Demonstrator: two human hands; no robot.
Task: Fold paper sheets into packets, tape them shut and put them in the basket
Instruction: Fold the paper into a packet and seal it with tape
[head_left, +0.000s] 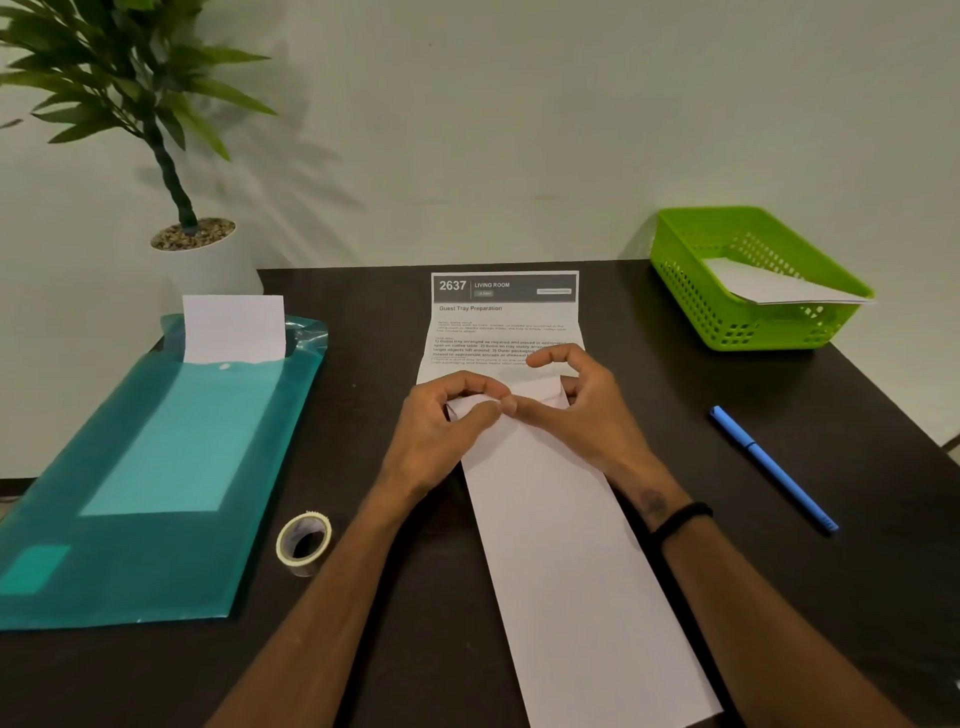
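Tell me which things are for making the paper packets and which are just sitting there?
For the job: long white paper strip, both hands folding it, tape roll, green basket, teal folder.

Just there: blue pen, potted plant, printed sheet.

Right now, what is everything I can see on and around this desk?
long folded paper strip: one, white, desk centre, far end being folded
printed instruction sheet: one, white with grey header, behind the hands
basket: one, green, far right; holds a white folded paper
pen: one, blue, right
tape roll: one, clear, left of centre
plastic folder: one, teal, left; white sheets stick out
potted plant: one, green, white pot, far left
desk: one, dark
left hand: pinches the strip
right hand: pinches the strip; black wristband
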